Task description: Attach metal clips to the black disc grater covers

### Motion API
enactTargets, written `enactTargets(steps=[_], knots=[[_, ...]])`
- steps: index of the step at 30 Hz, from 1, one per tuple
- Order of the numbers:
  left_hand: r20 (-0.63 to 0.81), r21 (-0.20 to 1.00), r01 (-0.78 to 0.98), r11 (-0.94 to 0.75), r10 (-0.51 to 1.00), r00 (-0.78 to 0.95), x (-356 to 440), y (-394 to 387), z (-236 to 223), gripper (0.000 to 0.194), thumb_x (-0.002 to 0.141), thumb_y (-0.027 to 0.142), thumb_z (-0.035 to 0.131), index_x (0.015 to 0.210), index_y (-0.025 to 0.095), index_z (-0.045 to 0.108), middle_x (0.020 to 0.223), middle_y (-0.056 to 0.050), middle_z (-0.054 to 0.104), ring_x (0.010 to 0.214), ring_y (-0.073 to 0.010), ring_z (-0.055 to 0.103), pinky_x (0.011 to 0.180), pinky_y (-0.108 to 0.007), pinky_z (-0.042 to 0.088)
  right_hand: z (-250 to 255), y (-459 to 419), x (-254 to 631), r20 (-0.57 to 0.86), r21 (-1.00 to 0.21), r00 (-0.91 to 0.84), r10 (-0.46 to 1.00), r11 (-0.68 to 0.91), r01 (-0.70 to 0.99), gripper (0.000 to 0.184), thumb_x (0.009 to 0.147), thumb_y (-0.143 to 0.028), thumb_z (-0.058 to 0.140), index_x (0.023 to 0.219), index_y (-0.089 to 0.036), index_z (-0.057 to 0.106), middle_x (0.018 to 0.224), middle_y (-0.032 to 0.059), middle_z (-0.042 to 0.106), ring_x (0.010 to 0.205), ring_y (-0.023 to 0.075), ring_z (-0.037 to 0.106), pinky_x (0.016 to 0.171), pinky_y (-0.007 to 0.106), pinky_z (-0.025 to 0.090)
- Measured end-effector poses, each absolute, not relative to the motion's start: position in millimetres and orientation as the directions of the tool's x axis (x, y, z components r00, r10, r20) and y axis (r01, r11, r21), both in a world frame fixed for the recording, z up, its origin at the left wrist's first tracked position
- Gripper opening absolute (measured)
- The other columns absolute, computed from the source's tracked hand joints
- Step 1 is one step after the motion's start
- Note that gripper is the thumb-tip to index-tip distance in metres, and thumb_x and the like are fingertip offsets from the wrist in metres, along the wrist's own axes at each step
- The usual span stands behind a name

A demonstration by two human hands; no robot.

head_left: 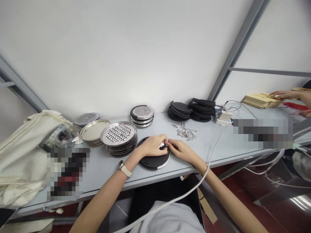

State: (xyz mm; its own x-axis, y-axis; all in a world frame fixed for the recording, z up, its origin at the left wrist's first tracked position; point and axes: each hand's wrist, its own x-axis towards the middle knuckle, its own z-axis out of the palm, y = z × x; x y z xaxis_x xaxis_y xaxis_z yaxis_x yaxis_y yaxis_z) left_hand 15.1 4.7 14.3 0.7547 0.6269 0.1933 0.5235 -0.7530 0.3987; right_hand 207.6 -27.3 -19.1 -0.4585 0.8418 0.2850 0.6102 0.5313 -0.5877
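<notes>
A round black disc [152, 162] with a bright metal rim along its lower right lies flat on the table in front of me. My left hand [154, 145] rests over it, thumb and fingers closed at its right edge. From the right, my right hand [181, 150] meets it there, fingertips pinched at the same edge; the exact grip is hidden. Left of the disc stands a stack of round metal graters [119, 134]. Small metal clips [186, 132] lie loose beyond my right hand.
Plain metal discs [94, 131], black-edged graters [143, 112] and black discs [181, 108] stand in stacks. A white cable [213, 150] crosses over my right forearm from a power strip [223, 119]. Cream cloth [21, 155] lies left. Another person's hand [285, 94] touches yellowish flat pieces [261, 101].
</notes>
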Motion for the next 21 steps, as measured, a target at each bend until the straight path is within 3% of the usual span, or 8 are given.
enactTargets(steps=[6, 12, 21], knots=[[0.207, 0.294, 0.551, -0.781, 0.615, 0.761, 15.6, 0.3, 18.4, 0.023, 0.081, 0.03, 0.053, 0.102, 0.021, 0.046, 0.091, -0.002, 0.059, 0.078, -0.019, 0.058, 0.064, -0.029, 0.04, -19.3, -28.8, 207.3, 0.289, -0.608, -0.442, 0.849, 0.519, 0.6, 0.025, 0.096, -0.029, 0.038, 0.076, -0.019, 0.05, 0.065, -0.0008, 0.053, 0.059, 0.0135, 0.048, 0.06, 0.025, 0.037], [0.206, 0.154, 0.575, -0.804, 0.595, 0.777, 16.6, -3.3, 19.5, 0.013, 0.084, 0.031, 0.051, 0.091, 0.02, 0.049, 0.097, -0.006, 0.054, 0.069, -0.0182, 0.056, 0.058, -0.031, 0.039, -19.4, -29.6, 207.0, 0.301, -0.622, -0.437, 0.848, 0.521, 0.584, 0.025, 0.096, -0.03, 0.038, 0.075, -0.02, 0.047, 0.063, -0.0018, 0.05, 0.058, 0.0132, 0.047, 0.057, 0.024, 0.035], [0.236, 0.08, 0.577, -0.813, 0.578, 0.781, 16.3, -3.0, 17.5, 0.015, 0.085, 0.032, 0.049, 0.094, 0.02, 0.047, 0.097, -0.006, 0.055, 0.066, -0.0178, 0.055, 0.054, -0.031, 0.034, -20.8, -29.5, 204.0, 0.308, -0.649, -0.392, 0.867, 0.493, 0.579, 0.028, 0.098, -0.034, 0.038, 0.074, -0.021, 0.043, 0.064, -0.0024, 0.049, 0.058, 0.0131, 0.047, 0.059, 0.025, 0.035]])
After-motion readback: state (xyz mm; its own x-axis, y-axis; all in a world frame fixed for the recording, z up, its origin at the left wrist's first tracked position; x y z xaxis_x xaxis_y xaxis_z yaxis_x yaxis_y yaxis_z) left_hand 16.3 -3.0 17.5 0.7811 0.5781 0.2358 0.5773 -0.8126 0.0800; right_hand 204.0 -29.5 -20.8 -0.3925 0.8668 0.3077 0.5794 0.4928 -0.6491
